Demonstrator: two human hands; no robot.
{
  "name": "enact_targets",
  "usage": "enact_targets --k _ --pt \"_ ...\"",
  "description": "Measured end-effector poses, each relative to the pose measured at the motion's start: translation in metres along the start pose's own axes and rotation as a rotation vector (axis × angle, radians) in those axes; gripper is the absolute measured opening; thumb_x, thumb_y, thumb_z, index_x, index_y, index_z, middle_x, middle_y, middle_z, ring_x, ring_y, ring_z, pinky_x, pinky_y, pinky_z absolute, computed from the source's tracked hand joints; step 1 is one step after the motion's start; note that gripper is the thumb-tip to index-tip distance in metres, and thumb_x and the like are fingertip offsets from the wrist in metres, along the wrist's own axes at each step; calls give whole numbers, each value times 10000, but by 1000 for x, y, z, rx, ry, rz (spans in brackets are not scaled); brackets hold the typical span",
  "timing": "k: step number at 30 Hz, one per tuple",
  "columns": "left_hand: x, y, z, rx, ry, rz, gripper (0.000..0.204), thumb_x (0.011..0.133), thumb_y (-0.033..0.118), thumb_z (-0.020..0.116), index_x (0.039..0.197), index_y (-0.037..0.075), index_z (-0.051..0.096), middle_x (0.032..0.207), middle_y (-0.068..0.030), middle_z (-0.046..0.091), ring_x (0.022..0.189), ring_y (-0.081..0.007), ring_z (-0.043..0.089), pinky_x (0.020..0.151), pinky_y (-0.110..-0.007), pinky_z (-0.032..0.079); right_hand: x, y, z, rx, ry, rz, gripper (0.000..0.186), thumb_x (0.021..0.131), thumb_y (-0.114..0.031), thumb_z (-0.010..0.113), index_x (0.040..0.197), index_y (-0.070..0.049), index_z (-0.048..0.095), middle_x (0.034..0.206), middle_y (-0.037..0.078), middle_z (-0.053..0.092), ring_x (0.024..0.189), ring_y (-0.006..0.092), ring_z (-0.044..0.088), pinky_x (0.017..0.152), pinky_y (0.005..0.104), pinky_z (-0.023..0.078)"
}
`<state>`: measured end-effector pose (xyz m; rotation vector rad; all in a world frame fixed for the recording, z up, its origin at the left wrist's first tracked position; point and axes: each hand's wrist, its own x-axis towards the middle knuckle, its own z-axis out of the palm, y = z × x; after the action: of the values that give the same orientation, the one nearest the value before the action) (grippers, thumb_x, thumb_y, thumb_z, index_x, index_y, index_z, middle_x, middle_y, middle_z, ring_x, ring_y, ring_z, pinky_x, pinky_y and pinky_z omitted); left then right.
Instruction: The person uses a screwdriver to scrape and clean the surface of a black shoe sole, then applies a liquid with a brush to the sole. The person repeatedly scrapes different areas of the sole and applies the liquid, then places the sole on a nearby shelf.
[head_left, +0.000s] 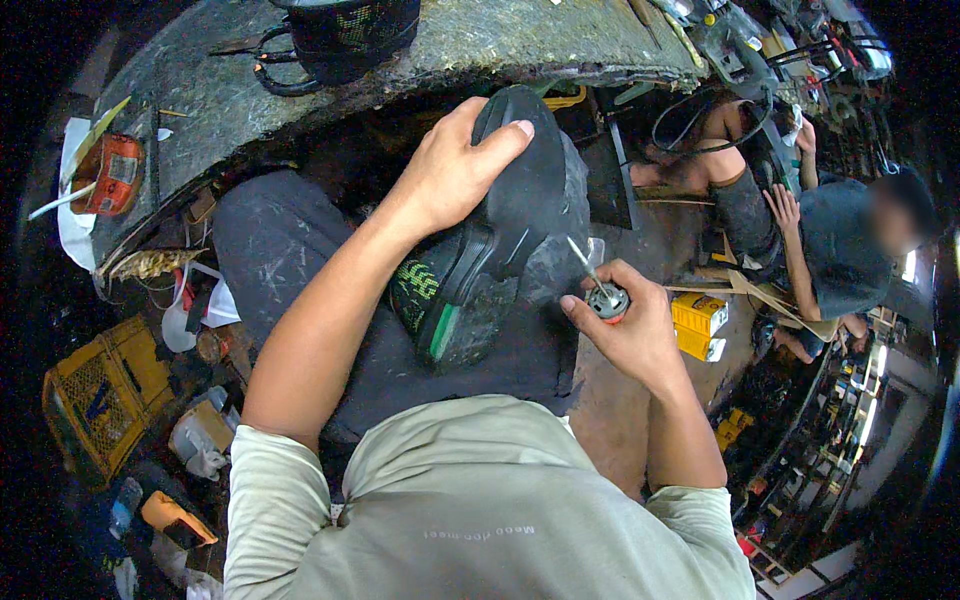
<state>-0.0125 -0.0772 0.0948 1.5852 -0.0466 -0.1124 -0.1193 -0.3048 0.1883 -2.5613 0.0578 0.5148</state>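
Shoe [512, 195] across our lap, pointed tool [606, 299] in our right hand [640, 318]

We have the shoe just above the centre of the view, toward twelve o'clock, its black sole turned up and its green-striped end toward seven. Our left hand [445, 178] clamps the upper end, thumb lying over the sole. At three o'clock, our right thumb and fingers close around the tool's round metal part; its pale rod points toward eleven, near the shoe, though we cannot tell whether it touches.

Ahead at twelve we see the worn workbench [510, 35], with a black mesh basket [350, 45] at eleven and scissors [263, 72] just beside it. A yellow box [698, 316] sits at three, a yellow crate [150, 350] between eight and nine, and a co-worker [840, 255] between two and three.
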Motion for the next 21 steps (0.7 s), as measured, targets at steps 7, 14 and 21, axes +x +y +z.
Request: enact_targets --k 7,14,21 --pt "10 21 -22 -17 -445 20 610 943 520 604 1108 -63 676 1002 -169 728 945 -232 674 864 -362 512 4 0 -19 -92 -60 -283 248 755 -191 806 893 -35 671 827 163 683 782 355 702 724 413 552" --pt "-9 8 -6 245 -814 -263 761 970 579 546 1383 -59 582 1411 -217 609 1332 -303 543 1157 -393 372 30 -13 -32 -496 -76 -721 235 672 -183 745 813 -65 598 760 123 578 725 338 616 645 450 506" --pt "-10 6 1 271 -795 -288 837 945 600 570 1447 -69 518 1528 -266 488 1442 -363 439 1208 -405 315 46 -20 -40 -716 -206 -812 307 715 -251 794 911 -92 618 824 80 634 790 304 662 696 446 547"
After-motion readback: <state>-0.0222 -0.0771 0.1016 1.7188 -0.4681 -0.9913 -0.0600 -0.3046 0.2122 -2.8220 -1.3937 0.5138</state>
